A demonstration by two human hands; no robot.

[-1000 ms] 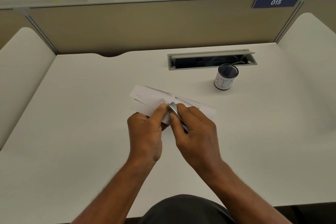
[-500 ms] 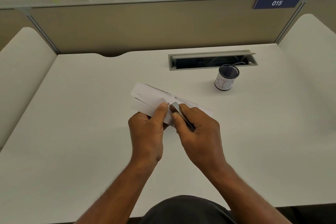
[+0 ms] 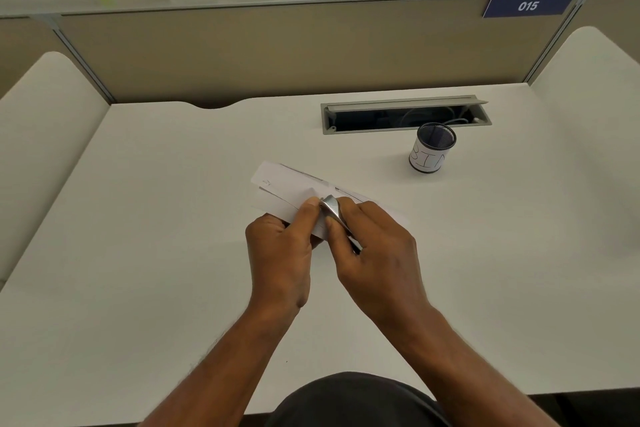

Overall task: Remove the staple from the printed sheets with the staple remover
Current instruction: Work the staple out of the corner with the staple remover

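Metal flashes again at the paper's edge — the staple remover (image 3: pixel 333 210) has rocked back up since half a second ago, its curved silver head now showing more broadly, much as it did a second back. That reads as a levering motion, so the staple is probably being pried and is not yet free; the staple itself is too small to make out. The right hand (image 3: pixel 375 253) is closed around the remover, thumb pressing its side. The left hand (image 3: pixel 282 253) pinches the printed sheets (image 3: pixel 287 189) right beside the tool's tip, holding them just off the desk (image 3: pixel 156 253). Count it up: two hands, one remover, one bundle of sheets — how many pages, hard to say. One mesh pen cup (image 3: pixel 431 148) marked BIN stands well beyond the sheets, to their right, next to the one open cable tray (image 3: pixel 405 113).
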